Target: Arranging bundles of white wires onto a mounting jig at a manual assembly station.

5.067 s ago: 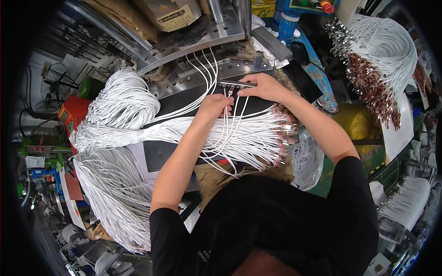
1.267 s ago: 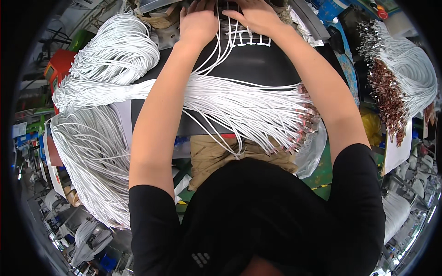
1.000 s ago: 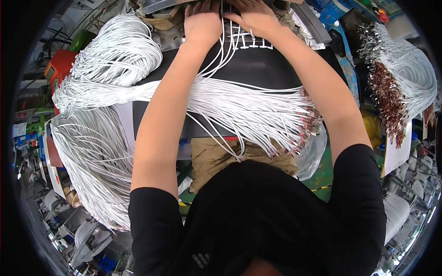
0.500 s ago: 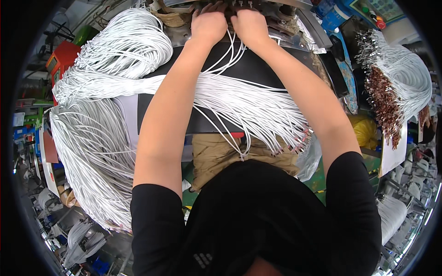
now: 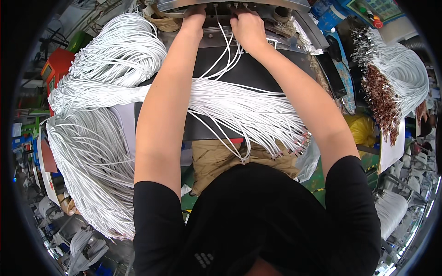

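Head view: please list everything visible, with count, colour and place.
Machine: one, silver, top centre
Loose cables: several, white, leading up toward machine
Fanned cable bundle: one, white, centre
Board: one, black, under fanned bundle
Coiled cable bundle: one, white, upper left
Curving cable bundle: one, whitish, lower left
Box: one, red, left
Cloth: one, brown, below board
Copper-ended bundle: one, white, upper right
Bag: one, yellow, right
Container: one, blue, top right
Control panel: one, blue-green, top right
Background clutter: too small to count
Left hand: one, bare, at machine, fingers hidden
Right hand: one, bare, at machine, grip unclear
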`<state>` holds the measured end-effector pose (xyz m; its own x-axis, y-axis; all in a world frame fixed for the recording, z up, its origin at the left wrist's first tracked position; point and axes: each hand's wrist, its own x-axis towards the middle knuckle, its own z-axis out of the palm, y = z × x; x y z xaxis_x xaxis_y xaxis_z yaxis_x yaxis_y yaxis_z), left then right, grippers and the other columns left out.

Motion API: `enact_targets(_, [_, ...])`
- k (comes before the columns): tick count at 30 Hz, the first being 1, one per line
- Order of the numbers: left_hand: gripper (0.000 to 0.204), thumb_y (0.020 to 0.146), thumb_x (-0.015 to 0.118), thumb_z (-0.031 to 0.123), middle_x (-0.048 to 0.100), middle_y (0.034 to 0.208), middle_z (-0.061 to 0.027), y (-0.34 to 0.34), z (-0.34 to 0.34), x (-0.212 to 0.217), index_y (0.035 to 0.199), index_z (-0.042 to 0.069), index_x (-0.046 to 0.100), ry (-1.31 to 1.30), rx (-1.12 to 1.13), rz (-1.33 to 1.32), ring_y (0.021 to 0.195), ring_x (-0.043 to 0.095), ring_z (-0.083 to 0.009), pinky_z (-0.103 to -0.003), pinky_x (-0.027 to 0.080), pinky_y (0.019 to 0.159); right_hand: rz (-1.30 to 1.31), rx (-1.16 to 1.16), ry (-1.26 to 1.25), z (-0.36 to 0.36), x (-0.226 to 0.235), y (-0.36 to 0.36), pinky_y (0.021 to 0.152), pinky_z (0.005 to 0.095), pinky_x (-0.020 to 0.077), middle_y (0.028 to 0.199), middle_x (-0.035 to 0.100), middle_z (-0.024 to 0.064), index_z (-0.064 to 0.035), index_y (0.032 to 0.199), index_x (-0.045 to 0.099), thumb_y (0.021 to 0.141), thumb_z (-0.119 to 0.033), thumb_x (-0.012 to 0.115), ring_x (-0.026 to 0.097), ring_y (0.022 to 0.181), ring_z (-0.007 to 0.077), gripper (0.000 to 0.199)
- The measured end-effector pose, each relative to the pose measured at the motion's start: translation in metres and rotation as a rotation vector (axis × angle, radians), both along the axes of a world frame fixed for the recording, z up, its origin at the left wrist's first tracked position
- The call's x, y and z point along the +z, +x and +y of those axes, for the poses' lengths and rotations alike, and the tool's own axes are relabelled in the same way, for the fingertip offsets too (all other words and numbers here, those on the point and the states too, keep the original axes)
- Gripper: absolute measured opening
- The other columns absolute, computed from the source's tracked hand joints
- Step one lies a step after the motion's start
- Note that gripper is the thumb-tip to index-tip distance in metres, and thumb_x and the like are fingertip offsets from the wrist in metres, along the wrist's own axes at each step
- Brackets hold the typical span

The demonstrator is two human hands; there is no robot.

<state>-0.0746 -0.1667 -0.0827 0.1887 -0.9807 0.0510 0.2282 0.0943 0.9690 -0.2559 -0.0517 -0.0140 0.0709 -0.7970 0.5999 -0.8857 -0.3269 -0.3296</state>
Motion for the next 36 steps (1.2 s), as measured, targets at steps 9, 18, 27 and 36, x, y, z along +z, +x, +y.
enact_targets(9, [0.029,0.1,0.058,0.019,0.065,0.118,-0.0116,-0.021,-0.01,0.003,0.124,0.004,0.062,0.015,0.153,0.342,0.106,0.059,-0.0237,-0.037,0.048,0.091,-0.081,0.025,-0.019,-0.006,-0.004,0.0,0.089,0.0469,0.052,0.097,0.069,0.0243,-0.0059,0.112,0.071,0.087,-0.016,0.062,0.065,0.096,0.0421,0.029])
enact_targets(18, [0.032,0.096,0.061,0.023,0.066,0.118,-0.0134,-0.028,0.028,0.053,0.12,0.001,0.064,0.119,0.122,0.017,0.106,0.06,-0.0263,-0.041,0.049,0.09,-0.004,-0.024,-0.018,-0.021,0.0,0.015,0.081,0.048,0.0546,0.091,0.067,0.0269,0.003,0.085,0.069,0.084,-0.013,0.059,0.066,0.087,0.042,0.019])
enact_targets(27, [0.035,0.087,0.056,0.017,0.066,0.12,-0.0197,-0.036,0.093,0.072,0.116,0.003,0.068,-0.648,0.082,-1.35,0.118,0.058,-0.0346,-0.046,0.043,0.104,0.023,0.048,-0.17,0.003,0.031,-0.008,0.077,0.0473,0.0554,0.095,0.068,0.0247,0.0012,0.086,0.07,0.081,-0.01,0.059,0.067,0.089,0.0403,0.016])
enact_targets(36, [0.04,0.088,0.054,0.023,0.063,0.126,-0.0136,-0.048,0.096,0.074,0.125,0.009,0.064,-0.612,0.197,-1.612,0.122,0.056,-0.0311,-0.05,0.037,0.108,0.426,-0.036,-0.326,0.009,0.012,-0.015,0.093,0.0454,0.0497,0.107,0.069,0.0198,-0.0006,0.093,0.073,0.076,-0.017,0.065,0.062,0.109,0.0355,0.025])
